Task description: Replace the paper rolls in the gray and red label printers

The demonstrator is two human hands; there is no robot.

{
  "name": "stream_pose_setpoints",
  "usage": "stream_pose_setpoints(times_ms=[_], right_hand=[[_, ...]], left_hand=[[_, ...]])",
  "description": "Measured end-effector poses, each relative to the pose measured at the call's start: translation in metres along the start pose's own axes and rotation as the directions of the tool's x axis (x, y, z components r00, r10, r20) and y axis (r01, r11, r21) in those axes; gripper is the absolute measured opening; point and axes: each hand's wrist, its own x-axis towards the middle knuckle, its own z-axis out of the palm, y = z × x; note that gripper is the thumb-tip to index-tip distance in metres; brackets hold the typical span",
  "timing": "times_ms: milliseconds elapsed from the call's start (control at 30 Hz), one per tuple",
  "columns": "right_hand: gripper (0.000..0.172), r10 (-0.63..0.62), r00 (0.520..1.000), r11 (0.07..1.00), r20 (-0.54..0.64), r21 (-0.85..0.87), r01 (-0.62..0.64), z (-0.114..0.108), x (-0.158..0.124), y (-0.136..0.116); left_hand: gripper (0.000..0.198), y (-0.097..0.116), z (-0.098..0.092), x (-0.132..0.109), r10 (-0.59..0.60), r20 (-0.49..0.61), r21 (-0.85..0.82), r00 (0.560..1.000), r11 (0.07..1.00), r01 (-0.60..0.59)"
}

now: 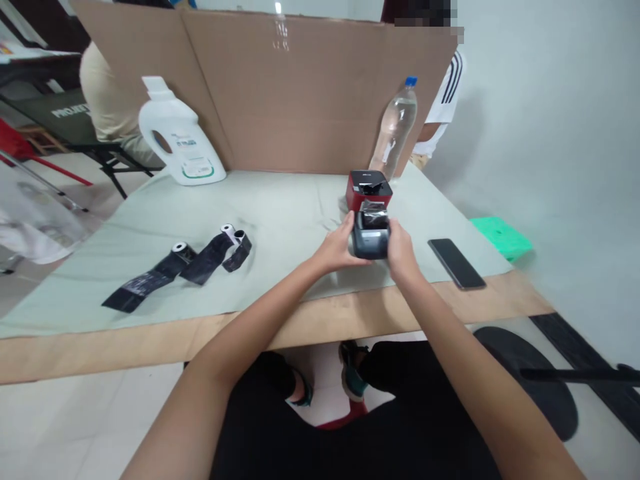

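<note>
A small black portable receipt printer [371, 243] is held between my two hands above the cloth. My left hand [337, 245] wraps its left side, thumb at the upper corner, and my right hand [401, 248] grips the right side. Dark, shiny paper [375, 219] shows at the printer's top end. Right behind it stands a red box with a black top [369, 189]; whether the two touch is unclear. To the left lie partly unrolled paper rolls with dark outer faces, one roll [181, 250] nearer me and another roll [227, 231] beside a curled strip [239, 252].
A black phone [457, 264] lies to the right. A white jug [181, 143] and a clear water bottle [396, 130] stand against the cardboard screen [310, 100] at the back. A green stool [501, 237] is beyond the table's right edge. People sit behind the screen.
</note>
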Motion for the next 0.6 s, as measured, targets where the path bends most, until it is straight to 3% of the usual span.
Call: stream_pose_setpoints(times_ms=[133,233,433,600], right_hand=[[0.051,-0.098,0.991,0.994,0.094,-0.038,0.102,0.064,-0.035,0.0],[0.053,-0.103,0.983,0.995,0.153,-0.003,0.104,0.094,-0.054,0.007],[0.056,-0.004,0.985,0.999,0.17,-0.041,0.011,0.109,-0.074,0.023],[0.051,-0.055,0.983,0.988,0.175,-0.132,0.079,0.11,-0.075,0.025]], left_hand=[[0.148,-0.031,-0.041,-0.056,-0.104,-0.068,-0.041,0.992,0.994,0.101],[0.148,-0.041,-0.06,-0.083,-0.158,-0.096,-0.027,0.983,0.987,0.156],[0.135,-0.039,-0.067,-0.098,-0.241,-0.038,0.051,0.97,0.969,0.243],[0.134,-0.037,-0.07,-0.1,-0.282,0.013,0.183,0.959,0.944,0.275]])
